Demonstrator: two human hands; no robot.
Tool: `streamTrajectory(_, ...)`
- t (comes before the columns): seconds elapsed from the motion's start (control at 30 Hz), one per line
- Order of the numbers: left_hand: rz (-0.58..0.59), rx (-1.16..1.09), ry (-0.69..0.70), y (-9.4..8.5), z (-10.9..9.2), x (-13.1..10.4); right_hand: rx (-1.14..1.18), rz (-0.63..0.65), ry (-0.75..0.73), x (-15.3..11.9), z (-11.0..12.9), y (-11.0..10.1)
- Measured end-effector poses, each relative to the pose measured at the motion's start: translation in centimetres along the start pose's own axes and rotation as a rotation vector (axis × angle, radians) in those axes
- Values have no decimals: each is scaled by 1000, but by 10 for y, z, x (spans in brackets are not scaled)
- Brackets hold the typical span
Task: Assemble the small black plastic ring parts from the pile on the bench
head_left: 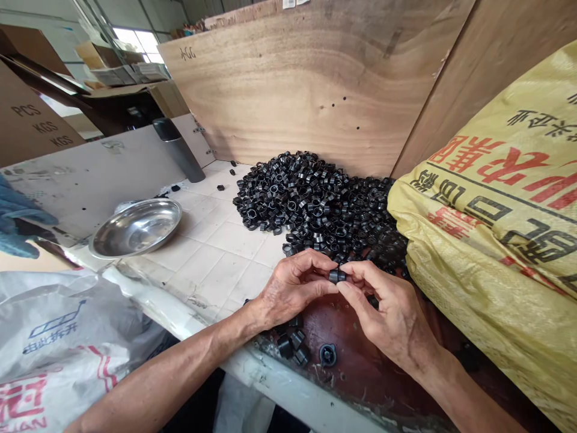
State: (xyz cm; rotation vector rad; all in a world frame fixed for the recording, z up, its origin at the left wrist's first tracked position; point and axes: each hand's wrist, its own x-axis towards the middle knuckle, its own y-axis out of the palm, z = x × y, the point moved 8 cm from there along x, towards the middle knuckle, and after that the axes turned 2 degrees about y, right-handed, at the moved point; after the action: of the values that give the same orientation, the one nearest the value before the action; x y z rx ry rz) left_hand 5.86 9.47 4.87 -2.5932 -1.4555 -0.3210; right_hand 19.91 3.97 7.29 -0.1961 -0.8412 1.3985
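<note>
My left hand [293,288] and my right hand [387,307] meet over the table's near part, both pinching one small black plastic piece [336,276] between thumb and fingertips. Just beyond them rises a large pile of small black rings [306,198]. Below my hands, on a dark red surface [351,361], lies a round black part [327,355] with small tabs. A few black cylindrical pieces [293,347] sit to its left, near the table edge.
A steel bowl [139,228] and a dark bottle [180,150] stand at the left. Wooden boards [293,84] close off the back. A yellow sack [487,210] leans in from the right. A white bag [67,343] fills the lower left, with a blue glove [22,216] above.
</note>
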Motion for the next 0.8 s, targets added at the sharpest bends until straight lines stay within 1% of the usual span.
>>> streamTrajectory(0.07,8,63,35,-1,-3,0,-7,9,17,1,0,-1)
streamTrajectory(0.2,47,260,250,2,-15,-3,-58,21,38,1,-1,5)
streamTrajectory(0.27,86,310,322,6,-18,-5,-86,28,58,0,-3,8)
streamTrajectory(0.33,101,308,311,8,-17,-4,-116,15,83,-1,-7,10)
streamTrajectory(0.43,64,220,180,6,-8,-2,-98,-51,116,-2,-10,5)
streamTrajectory(0.53,10,80,39,3,0,0,-15,-79,44,0,-4,-1)
streamTrajectory(0.6,-26,18,2,1,1,0,7,-58,-52,0,3,-1)
streamTrajectory(0.67,-37,21,9,-2,-1,0,0,-57,-103,0,6,-2)
streamTrajectory(0.7,-27,55,30,-2,-3,0,-9,-56,-100,0,5,-2)
streamTrajectory(0.8,27,219,149,0,-11,-2,-49,-16,-30,-1,1,3)
